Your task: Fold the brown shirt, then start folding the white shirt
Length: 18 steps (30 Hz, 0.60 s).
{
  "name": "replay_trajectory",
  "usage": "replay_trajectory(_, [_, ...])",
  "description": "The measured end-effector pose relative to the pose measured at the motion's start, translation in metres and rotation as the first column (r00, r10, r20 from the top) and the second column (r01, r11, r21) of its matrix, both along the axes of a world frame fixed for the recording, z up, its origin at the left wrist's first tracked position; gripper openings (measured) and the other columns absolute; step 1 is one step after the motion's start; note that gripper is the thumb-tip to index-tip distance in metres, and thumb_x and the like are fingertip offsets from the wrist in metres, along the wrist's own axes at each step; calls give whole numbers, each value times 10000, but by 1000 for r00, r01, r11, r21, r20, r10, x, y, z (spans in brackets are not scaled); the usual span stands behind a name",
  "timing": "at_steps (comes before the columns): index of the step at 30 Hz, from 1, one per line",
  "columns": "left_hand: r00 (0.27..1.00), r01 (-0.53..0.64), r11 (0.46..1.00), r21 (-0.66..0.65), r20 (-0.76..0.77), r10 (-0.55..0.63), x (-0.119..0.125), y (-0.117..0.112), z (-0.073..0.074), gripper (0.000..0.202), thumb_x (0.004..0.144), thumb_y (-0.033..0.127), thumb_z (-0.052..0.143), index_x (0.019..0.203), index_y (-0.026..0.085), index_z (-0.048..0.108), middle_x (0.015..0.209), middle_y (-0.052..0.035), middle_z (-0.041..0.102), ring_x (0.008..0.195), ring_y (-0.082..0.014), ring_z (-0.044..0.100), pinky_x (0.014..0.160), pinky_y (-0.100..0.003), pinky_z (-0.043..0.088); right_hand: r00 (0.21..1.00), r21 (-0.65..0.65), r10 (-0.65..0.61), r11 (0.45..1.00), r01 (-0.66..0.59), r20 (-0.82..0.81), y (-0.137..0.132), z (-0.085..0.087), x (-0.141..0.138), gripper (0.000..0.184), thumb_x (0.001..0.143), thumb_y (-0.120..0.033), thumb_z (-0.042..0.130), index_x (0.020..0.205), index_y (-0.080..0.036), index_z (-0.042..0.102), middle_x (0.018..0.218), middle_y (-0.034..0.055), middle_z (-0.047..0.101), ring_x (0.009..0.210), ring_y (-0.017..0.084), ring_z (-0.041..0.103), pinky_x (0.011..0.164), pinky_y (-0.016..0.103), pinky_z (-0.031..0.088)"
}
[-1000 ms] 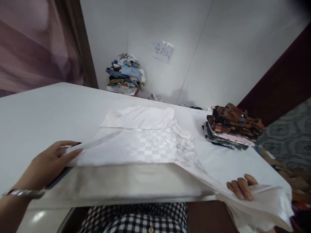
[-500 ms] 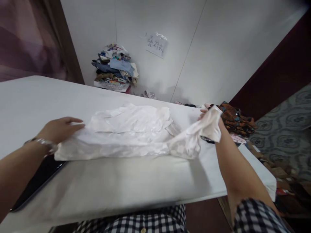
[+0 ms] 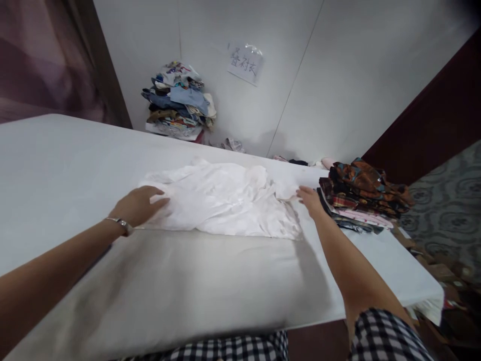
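Note:
A white shirt (image 3: pixel 221 200) lies folded lengthwise across the table, wrinkled, with its near edge running roughly straight. My left hand (image 3: pixel 141 204) rests on its left end, thumb and forefinger apart and the other fingers partly hidden. At the other end, my right hand (image 3: pixel 310 199) has its fingertips closed on the tip of the shirt's sleeve (image 3: pixel 286 190), which lies out to the right over the table.
The white table (image 3: pixel 210 281) spreads around the shirt. Folded dark and patterned clothes (image 3: pixel 361 200) are stacked just right of my right hand. Beyond the far edge stands a tall clothes pile (image 3: pixel 180 103). A paper sign (image 3: pixel 246 63) hangs on the wall.
The shirt's near side has been turned over away from me, and the raised sleeve is now laid down. My left hand moved right onto the cloth; my right hand came down and slightly left.

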State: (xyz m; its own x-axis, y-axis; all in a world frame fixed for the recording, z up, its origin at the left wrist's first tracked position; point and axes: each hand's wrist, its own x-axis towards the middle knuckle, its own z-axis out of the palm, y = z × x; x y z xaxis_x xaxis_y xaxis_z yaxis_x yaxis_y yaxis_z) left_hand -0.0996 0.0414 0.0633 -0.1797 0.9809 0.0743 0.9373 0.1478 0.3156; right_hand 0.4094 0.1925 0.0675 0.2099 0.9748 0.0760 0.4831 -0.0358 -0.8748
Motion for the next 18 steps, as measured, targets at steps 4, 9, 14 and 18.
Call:
replay_trajectory(4, [992, -116, 984, -135, -61, 109, -5, -5, -2, 673, 831, 586, 416, 1240, 63, 525, 1347, -206, 460, 1209, -368, 437, 995, -493, 341, 984, -147, 70, 988, -46, 162, -48, -25, 7, 520, 673, -495, 680, 1056, -144, 664, 759, 61, 674, 683, 201, 610, 662, 317, 463])
replay_trajectory(9, [964, -264, 915, -305, -64, 257, -16, -3, -7, 540, 782, 471, 496, 1153, 92, 595, 1194, -224, 588, 1053, -377, 564, 831, -436, 442, 863, -226, 166, 972, -62, 477, -89, -52, 10, 673, 695, -513, 644, 1275, -186, 543, 938, 79, 675, 814, 234, 628, 722, 320, 451])
replay_trajectory(14, [964, -267, 933, -241, -52, 262, -11, -12, 3, 370, 845, 349, 360, 1016, 134, 608, 1017, -184, 657, 917, -308, 611, 710, -347, 438, 923, -167, 229, 969, -184, 311, -108, -51, 14, 607, 720, -411, 598, 1278, -177, 543, 926, 69, 641, 816, 215, 588, 670, 298, 440])
replay_trajectory(18, [987, -163, 965, -204, -34, 159, 0, -30, 12, 418, 870, 417, 299, 978, 117, 568, 970, -153, 653, 890, -268, 597, 740, -316, 418, 946, -209, 313, 933, -292, 79, -112, -24, 53, 715, 678, -459, 655, 1307, -147, 518, 694, -14, 541, 559, 118, 460, 504, 240, 344])
